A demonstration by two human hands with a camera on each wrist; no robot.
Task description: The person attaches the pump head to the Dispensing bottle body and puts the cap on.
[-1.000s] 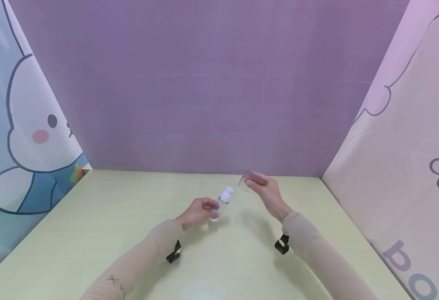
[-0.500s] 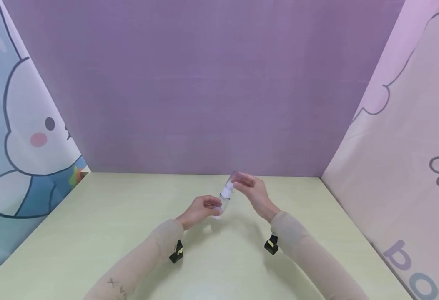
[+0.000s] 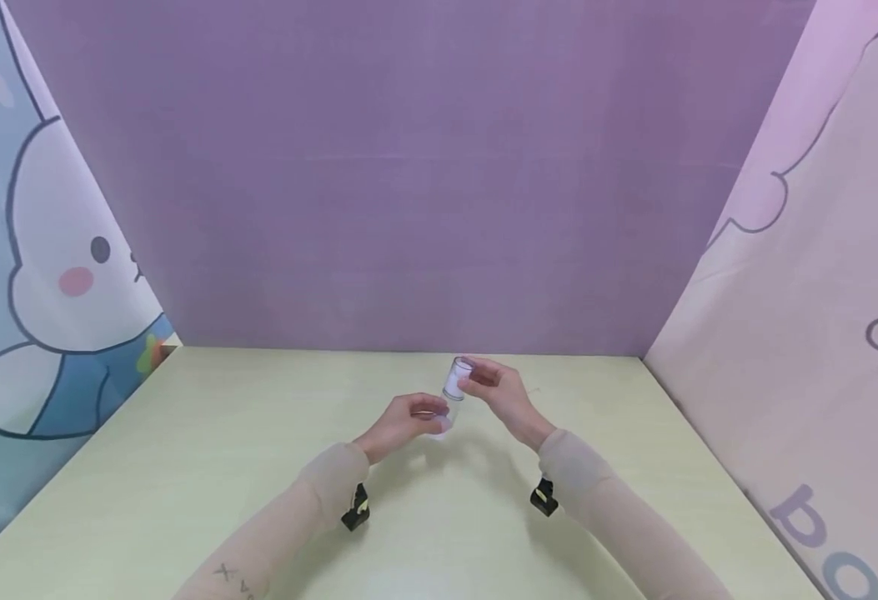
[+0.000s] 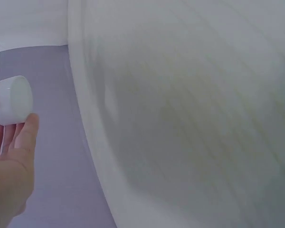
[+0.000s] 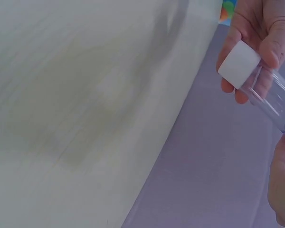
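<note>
A small clear pump bottle is held tilted above the table, its white base lower and its white pump head up. My left hand grips it around the lower body; in the left wrist view the round white base shows between thumb and fingers. Over the pump head sits a clear cap, which my right hand pinches from the right side. Fingers hide part of the cap. In the right wrist view the bottle's top end is cut off by the frame edge.
The pale yellow table lies under both hands. A purple panel rises along its back edge. Printed cartoon curtains stand at the left and right. A black wrist camera hangs under each sleeve.
My right hand has brought the clear cap left and down, from apart beside the bottle to over the pump head. My left hand has kept its grip with hardly any movement.
</note>
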